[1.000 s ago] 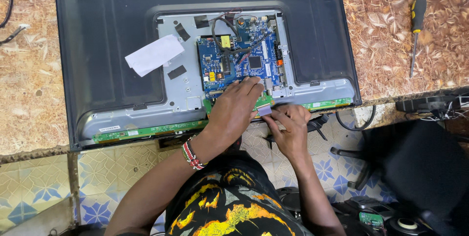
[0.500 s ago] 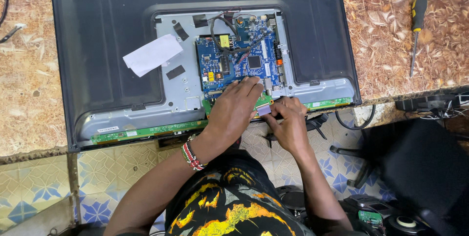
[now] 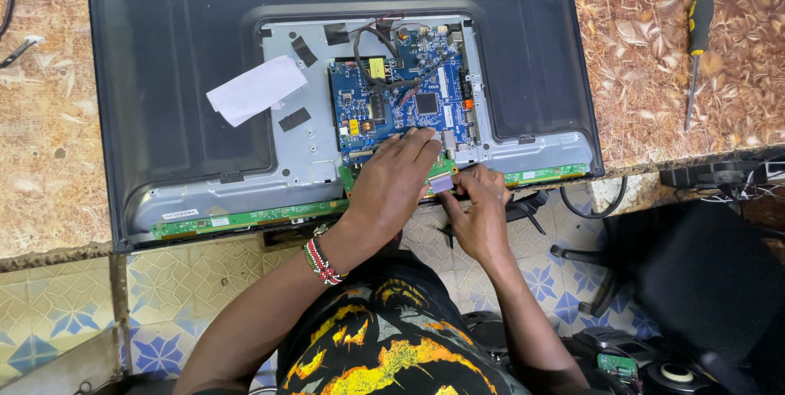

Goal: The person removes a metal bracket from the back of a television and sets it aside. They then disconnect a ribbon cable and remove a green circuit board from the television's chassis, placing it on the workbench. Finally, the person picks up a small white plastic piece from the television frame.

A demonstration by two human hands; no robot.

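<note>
A tabletop (image 3: 49, 141) with a brown, mottled, leaf-like pattern carries everything here. A large flat television (image 3: 163, 76) lies face down across its middle, the dark back panel up and its lower edge hanging just past the tabletop's front edge. To the right of the set, well apart from it, a screwdriver (image 3: 695, 56) with a black and yellow handle lies on the surface, blade toward the front. At the far left edge a dark cable (image 3: 10, 27) rests on the tabletop.

Pale ribbon cable (image 3: 442, 183) at television's (image 3: 163, 100) edge
</note>
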